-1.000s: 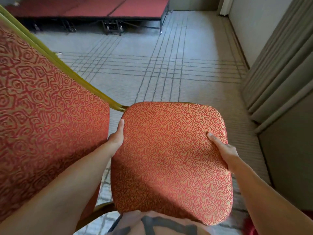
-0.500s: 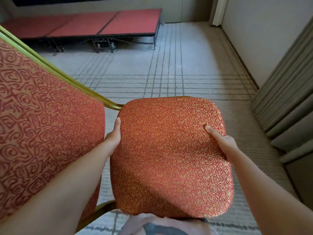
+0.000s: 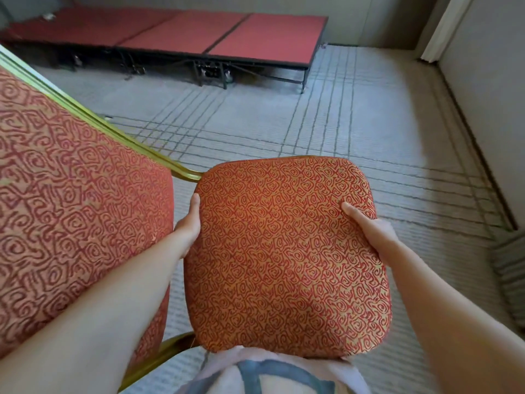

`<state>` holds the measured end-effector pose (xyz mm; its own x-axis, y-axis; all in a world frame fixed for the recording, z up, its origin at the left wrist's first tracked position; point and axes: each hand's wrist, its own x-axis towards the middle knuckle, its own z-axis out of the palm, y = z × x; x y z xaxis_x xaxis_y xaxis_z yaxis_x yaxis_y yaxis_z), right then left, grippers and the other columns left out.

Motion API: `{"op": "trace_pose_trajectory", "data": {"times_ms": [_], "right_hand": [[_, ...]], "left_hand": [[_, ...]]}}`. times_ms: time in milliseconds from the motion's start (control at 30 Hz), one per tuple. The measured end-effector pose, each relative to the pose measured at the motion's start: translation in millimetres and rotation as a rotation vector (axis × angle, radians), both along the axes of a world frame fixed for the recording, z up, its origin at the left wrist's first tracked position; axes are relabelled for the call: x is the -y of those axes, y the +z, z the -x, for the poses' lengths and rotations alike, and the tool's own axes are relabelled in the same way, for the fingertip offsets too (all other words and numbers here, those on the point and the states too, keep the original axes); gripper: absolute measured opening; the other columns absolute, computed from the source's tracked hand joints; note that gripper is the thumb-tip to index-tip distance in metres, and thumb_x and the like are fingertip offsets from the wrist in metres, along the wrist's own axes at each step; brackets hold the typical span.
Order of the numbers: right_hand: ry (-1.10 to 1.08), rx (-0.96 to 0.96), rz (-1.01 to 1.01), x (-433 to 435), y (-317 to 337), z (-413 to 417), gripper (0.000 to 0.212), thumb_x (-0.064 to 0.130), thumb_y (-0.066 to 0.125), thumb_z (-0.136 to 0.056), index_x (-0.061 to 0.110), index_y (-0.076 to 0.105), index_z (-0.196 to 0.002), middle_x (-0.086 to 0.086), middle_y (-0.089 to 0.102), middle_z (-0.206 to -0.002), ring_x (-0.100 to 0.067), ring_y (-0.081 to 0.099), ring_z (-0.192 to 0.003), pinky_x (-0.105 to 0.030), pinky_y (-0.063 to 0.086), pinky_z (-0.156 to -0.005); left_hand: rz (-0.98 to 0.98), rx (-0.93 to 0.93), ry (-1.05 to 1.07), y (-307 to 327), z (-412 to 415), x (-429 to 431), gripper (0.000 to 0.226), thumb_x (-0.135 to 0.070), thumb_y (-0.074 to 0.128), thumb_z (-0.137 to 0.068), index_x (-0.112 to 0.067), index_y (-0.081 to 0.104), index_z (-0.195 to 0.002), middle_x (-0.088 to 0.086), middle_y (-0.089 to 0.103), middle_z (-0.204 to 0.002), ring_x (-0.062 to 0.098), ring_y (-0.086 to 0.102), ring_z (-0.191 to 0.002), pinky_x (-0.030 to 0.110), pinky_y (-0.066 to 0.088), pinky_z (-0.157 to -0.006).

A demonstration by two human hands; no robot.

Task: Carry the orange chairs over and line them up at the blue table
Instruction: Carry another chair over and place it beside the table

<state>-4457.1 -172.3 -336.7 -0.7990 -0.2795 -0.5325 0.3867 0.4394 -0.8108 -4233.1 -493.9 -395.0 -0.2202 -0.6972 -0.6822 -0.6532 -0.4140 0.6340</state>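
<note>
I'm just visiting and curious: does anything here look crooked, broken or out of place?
Nothing looks damaged or spilled. The orange chair is turned sideways to the person, backrest on the left, as the left hand and right hand grip opposite edges of its seat. Its legs are hidden, so any tilt cannot be judged.

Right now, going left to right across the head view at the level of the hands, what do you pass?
The chair backrest → left hand → chair seat → right hand → carpet.

Backrest (image 3: 71,209) of the orange chair (image 3: 284,251) runs off left edge.
</note>
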Motion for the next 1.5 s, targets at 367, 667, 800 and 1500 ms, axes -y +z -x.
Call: {"op": "trace_pose_trajectory", "data": {"times_ms": [367, 667, 800, 1500], "right_hand": [[0.159, 0.058, -0.013, 236.3, -28.7, 139.5, 0.052, 0.057, 0.082, -0.066, 0.019, 0.069, -0.098, -0.003, 0.072, -0.086, -0.017, 0.069, -0.078, -0.025, 0.052, -0.066], [0.22, 0.013, -0.052, 478.3, -27.2, 228.3, 0.075, 0.075, 0.082, -0.046, 0.02, 0.073, -0.095, -0.005, 0.076, -0.093, -0.022, 0.072, -0.087, -0.041, 0.057, -0.09], [0.272, -0.021, -0.047, 585.1, -2.1, 261.5, 0.078, 0.08, 0.08, -0.037, 0.021, 0.071, -0.087, -0.005, 0.075, -0.093, -0.022, 0.072, -0.088, -0.041, 0.057, -0.091], [0.77, 0.001, -0.087, 1197.2, -6.2, 365.7, 0.08, 0.074, 0.083, -0.044, 0.013, 0.07, -0.094, -0.009, 0.074, -0.098, -0.028, 0.071, -0.091, -0.047, 0.057, -0.089]], "left_hand": [[0.046, 0.059, 0.159, 24.2, 102.1, 164.9, 0.107, -0.087, 0.018, -0.077, -0.005, 0.043, -0.142, 0.019, 0.05, -0.14, 0.033, 0.048, -0.127, 0.038, 0.036, -0.105], [0.123, 0.013, 0.224, 25.8, 172.3, 395.2, 0.11, -0.091, 0.018, -0.073, -0.008, 0.05, -0.138, 0.018, 0.053, -0.137, 0.033, 0.052, -0.123, 0.041, 0.04, -0.107], [0.086, -0.035, 0.261, 42.6, 195.2, 491.4, 0.123, -0.099, 0.019, -0.059, -0.01, 0.05, -0.138, 0.017, 0.056, -0.133, 0.034, 0.055, -0.118, 0.045, 0.042, -0.104], [0.041, -0.005, 0.838, 20.6, 225.2, 927.3, 0.126, -0.1, 0.023, -0.058, -0.006, 0.05, -0.138, 0.018, 0.055, -0.133, 0.037, 0.053, -0.12, 0.045, 0.038, -0.108]]}}
